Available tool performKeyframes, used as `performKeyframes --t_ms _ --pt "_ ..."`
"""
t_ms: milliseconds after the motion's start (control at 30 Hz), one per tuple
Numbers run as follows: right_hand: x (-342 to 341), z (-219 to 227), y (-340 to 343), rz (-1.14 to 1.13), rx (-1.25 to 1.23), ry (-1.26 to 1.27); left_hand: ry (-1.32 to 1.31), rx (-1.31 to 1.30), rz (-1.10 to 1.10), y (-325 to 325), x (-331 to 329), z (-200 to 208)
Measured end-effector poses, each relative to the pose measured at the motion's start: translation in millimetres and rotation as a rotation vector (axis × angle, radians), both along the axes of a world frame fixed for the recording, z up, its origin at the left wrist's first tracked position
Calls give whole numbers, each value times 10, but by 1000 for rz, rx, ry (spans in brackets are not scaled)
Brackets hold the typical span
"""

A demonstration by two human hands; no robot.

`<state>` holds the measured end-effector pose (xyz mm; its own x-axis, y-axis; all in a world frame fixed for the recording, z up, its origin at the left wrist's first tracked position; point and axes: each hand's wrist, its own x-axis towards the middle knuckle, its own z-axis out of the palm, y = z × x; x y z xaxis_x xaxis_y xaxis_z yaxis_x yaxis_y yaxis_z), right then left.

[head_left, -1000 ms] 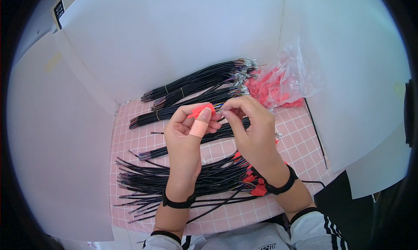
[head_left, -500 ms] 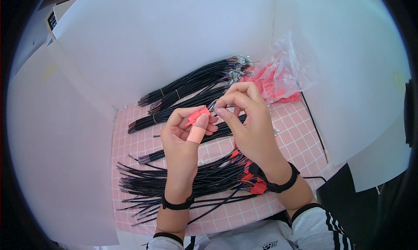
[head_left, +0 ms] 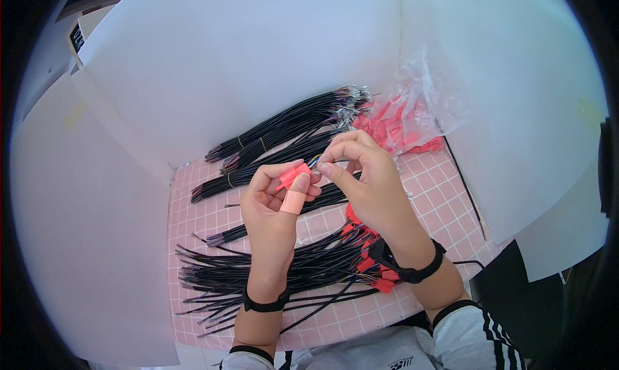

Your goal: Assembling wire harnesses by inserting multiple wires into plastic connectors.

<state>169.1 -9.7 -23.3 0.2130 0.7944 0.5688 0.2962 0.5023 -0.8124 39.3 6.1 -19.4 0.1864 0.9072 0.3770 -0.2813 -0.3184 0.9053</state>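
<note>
Currently, 2 hands work close together above the middle of a counter (head_left: 443,201) with a pink, white-gridded surface. Left hand (head_left: 269,199): fingers curled, thumb pressed over a red connector housing (head_left: 294,175), which is held raised and tilted between thumb and fingers. A peach-coloured wrap (head_left: 293,202) encircles the left thumb. Right hand (head_left: 367,173): thumb and forefinger closed in a pinch on thin coloured wires (head_left: 314,161) just beside the housing; blue and yellow strands show. Whether the wire tips sit inside the housing cannot be told; the fingers cover that end.

Beneath the forearms, a loose spread of black cables (head_left: 235,273) lies across the near part of the counter, with red connectors (head_left: 366,265) at the right-hand ends. Farther back lie bundles of black cable (head_left: 280,123), some tied with thin bands, with bare metal terminals (head_left: 351,105) at the right. Another cable bundle (head_left: 227,235) lies partly behind the hands.

At the back right, a clear plastic bag (head_left: 431,89) holds many red pieces (head_left: 392,126), near the terminals. A single black cable (head_left: 463,188) runs along the right side of the counter. White panels (head_left: 258,41) stand around the back and sides. Each wrist wears a black band (head_left: 265,302).
</note>
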Motion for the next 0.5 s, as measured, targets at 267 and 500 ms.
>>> performKeyframes --t_ms 267,500 --pt "18 -21 30 -53 -12 59 19 22 -6 15 42 -23" --pt "-79 -53 29 -85 26 42 3 28 -7 54 -2 -62"
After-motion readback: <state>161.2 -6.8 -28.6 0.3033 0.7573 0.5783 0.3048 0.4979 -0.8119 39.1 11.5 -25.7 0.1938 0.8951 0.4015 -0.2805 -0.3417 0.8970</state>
